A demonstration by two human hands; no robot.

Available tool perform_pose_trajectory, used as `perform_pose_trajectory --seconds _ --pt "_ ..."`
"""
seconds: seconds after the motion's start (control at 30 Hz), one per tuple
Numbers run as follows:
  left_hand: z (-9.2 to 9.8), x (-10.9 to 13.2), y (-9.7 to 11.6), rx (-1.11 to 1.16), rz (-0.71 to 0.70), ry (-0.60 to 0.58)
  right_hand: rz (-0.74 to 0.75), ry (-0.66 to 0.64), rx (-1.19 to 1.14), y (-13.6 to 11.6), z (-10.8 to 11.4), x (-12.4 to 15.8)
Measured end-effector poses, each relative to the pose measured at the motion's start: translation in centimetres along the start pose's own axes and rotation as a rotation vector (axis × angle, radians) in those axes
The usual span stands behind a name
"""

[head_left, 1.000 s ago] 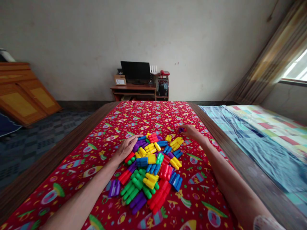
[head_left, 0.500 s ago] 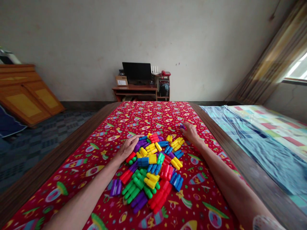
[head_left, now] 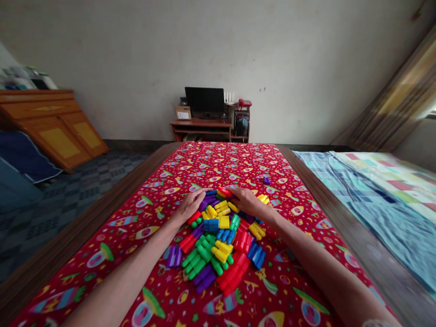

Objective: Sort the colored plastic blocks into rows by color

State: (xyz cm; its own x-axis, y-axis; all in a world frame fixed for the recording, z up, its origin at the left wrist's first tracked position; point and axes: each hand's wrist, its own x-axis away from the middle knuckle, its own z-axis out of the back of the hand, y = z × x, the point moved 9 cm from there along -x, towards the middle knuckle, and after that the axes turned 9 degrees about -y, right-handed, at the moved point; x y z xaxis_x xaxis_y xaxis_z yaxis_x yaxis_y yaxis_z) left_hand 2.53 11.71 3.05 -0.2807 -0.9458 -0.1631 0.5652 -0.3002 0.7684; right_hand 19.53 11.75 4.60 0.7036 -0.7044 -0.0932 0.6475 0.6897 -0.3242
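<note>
A heap of plastic building blocks (head_left: pixel 220 240) in red, yellow, blue, green and purple lies on the table's red patterned cloth (head_left: pixel 211 168). My left hand (head_left: pixel 191 205) rests on the heap's far left edge, fingers spread loosely over purple and red pieces. At the heap's far end, the fingertips of my right hand (head_left: pixel 246 201) are closed on a red block (head_left: pixel 224 191). A single small purple block (head_left: pixel 266 180) lies apart on the cloth, beyond my right hand.
The brown wooden table edge (head_left: pixel 316 181) runs along both sides of the cloth. A bed with a checked sheet (head_left: pixel 374 190) is on the right. A desk with a monitor (head_left: pixel 206 102) stands at the far wall, an orange cabinet (head_left: pixel 61 131) on the left.
My right hand let go of the small purple block at the far right and moved left onto the heap's far end, onto a red block. My left hand stayed in place.
</note>
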Motion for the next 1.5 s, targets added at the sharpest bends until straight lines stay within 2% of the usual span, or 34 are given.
perform_pose_trajectory --seconds 0.13,0.23,0.33,0.43,0.5,0.57,0.67,0.93,1.07,1.23,1.5 --pt "0.0 -0.1 -0.2 -0.022 -0.002 -0.003 -0.018 0.056 -0.019 1.2 1.7 0.4" --pt "0.0 -0.1 -0.1 -0.018 -0.006 -0.014 -0.093 0.113 -0.017 3.4 3.9 1.1" --pt "0.0 -0.1 0.1 -0.012 -0.003 -0.023 -0.235 0.226 -0.01 7.1 6.9 2.5" --pt "0.0 -0.1 0.2 -0.009 -0.002 -0.027 -0.439 0.32 0.011 12.1 9.2 4.9" --pt "0.0 -0.2 0.1 -0.005 -0.006 -0.024 -0.559 0.3 0.061 15.3 9.7 6.3" --pt "-0.1 -0.2 0.0 0.003 -0.007 -0.025 -0.63 0.227 0.098 17.8 9.3 7.3" --pt "-0.1 -0.2 -0.3 0.011 -0.002 -0.023 -0.661 0.153 0.094 19.7 7.9 7.7" --pt "0.0 -0.2 -0.3 -0.003 -0.005 -0.021 -0.611 0.245 0.101 19.2 6.6 7.3" --pt "0.0 -0.1 -0.1 -0.006 -0.011 -0.01 -0.574 0.211 0.085 19.0 6.8 7.2" --pt "0.0 0.0 0.0 -0.004 -0.008 -0.009 -0.518 0.077 0.063 18.7 6.3 6.3" --pt "0.0 -0.3 -0.3 0.008 -0.016 -0.003 -0.54 0.052 0.219 16.3 5.1 5.3"
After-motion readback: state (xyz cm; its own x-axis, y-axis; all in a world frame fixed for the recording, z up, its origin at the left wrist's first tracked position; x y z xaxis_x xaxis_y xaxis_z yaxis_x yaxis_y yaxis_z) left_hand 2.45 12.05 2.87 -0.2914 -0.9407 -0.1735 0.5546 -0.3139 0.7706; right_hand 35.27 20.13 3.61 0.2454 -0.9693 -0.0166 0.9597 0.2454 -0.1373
